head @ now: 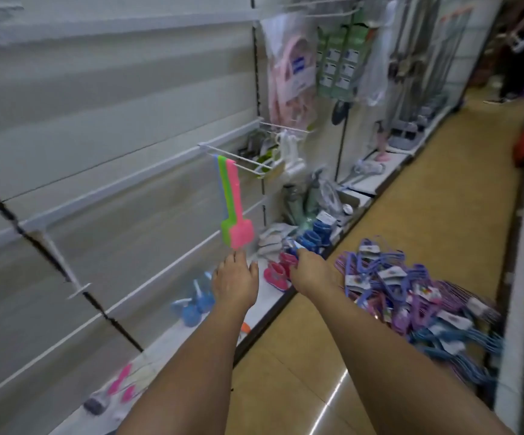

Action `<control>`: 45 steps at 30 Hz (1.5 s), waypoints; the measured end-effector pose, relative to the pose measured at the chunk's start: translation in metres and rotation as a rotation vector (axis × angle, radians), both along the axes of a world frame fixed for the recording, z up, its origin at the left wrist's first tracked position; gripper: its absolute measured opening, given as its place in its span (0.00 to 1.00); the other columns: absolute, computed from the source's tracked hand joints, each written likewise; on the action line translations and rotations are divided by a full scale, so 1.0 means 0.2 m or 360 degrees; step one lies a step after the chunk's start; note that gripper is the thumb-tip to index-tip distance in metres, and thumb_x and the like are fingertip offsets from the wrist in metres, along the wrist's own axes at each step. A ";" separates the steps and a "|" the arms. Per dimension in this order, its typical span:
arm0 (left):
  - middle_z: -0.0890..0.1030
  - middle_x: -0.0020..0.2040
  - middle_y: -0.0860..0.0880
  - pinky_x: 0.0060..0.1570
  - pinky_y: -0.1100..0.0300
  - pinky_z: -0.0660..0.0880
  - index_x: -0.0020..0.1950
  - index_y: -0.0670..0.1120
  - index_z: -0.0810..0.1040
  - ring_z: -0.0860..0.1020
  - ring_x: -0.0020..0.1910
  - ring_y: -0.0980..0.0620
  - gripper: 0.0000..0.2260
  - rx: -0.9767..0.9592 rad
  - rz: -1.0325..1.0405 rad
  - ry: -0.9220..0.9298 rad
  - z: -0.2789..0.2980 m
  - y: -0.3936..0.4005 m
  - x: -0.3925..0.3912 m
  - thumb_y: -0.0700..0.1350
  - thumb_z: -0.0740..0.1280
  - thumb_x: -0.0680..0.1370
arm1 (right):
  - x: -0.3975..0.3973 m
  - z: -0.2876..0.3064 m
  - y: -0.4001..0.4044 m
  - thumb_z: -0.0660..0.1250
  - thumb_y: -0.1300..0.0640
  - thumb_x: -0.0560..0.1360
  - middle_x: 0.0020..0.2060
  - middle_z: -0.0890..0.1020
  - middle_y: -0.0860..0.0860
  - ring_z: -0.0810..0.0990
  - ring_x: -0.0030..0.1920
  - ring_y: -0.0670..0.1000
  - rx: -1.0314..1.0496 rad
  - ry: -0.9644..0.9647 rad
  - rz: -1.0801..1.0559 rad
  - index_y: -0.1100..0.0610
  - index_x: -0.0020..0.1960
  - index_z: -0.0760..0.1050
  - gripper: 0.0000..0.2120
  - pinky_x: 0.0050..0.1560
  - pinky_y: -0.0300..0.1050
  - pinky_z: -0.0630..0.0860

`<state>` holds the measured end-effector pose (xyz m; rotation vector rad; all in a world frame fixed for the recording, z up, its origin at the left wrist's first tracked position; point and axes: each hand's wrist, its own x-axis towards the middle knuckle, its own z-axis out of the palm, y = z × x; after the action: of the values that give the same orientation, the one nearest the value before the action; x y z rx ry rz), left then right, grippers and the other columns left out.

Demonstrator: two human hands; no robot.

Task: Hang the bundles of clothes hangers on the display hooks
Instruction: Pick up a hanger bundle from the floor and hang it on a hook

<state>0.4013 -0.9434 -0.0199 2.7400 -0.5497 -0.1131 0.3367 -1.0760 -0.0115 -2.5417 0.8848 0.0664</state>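
Head view: hanger bundles [411, 296], purple and blue with card labels, lie heaped on the floor [395, 221], right of both hands. Likely light, stiff and tangle-prone; best lifted by the gathered hook necks. Left hand [235, 281] reaches open and empty; right hand [309, 271] pinches something small, unidentifiable. A display hook [238, 158] stands above.

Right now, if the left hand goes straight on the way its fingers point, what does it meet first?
Most likely the pink brush hanging from the white display hook: the left hand has its fingertips just under the brush's head. Blur hides whether they already touch.
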 end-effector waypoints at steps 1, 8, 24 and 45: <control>0.71 0.68 0.42 0.63 0.50 0.66 0.71 0.44 0.64 0.70 0.65 0.41 0.20 -0.0003 -0.0032 0.0015 -0.01 -0.07 -0.02 0.50 0.55 0.82 | -0.03 -0.02 -0.07 0.57 0.56 0.80 0.60 0.77 0.56 0.76 0.59 0.57 0.0005 0.0021 -0.0029 0.57 0.64 0.69 0.14 0.48 0.45 0.69; 0.70 0.70 0.45 0.64 0.50 0.67 0.74 0.47 0.62 0.68 0.67 0.44 0.21 -0.0014 -0.0316 0.0090 -0.09 -0.71 -0.18 0.51 0.54 0.82 | -0.33 -0.17 -0.65 0.57 0.51 0.80 0.60 0.78 0.56 0.76 0.60 0.58 0.0107 0.0088 -0.0376 0.56 0.64 0.70 0.15 0.56 0.49 0.74; 0.66 0.73 0.44 0.66 0.50 0.64 0.76 0.46 0.59 0.65 0.70 0.44 0.23 0.0143 -0.0770 0.0256 -0.35 -1.74 -0.46 0.53 0.53 0.82 | -0.86 -0.40 -1.56 0.59 0.57 0.79 0.57 0.79 0.57 0.78 0.56 0.59 0.0185 0.0210 -0.0871 0.58 0.63 0.71 0.14 0.51 0.48 0.73; 0.67 0.71 0.44 0.65 0.49 0.67 0.75 0.44 0.60 0.68 0.68 0.44 0.23 0.0165 -0.0950 0.0456 -0.70 -2.81 0.30 0.52 0.53 0.82 | -0.25 -0.68 -2.58 0.58 0.54 0.80 0.58 0.79 0.55 0.77 0.57 0.58 0.0196 0.0320 -0.1172 0.55 0.66 0.69 0.16 0.46 0.46 0.70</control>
<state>0.4621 -1.5056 -0.1603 2.4950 -1.2781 -0.6788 0.2863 -1.5915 -0.1473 -1.9760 1.7737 0.1418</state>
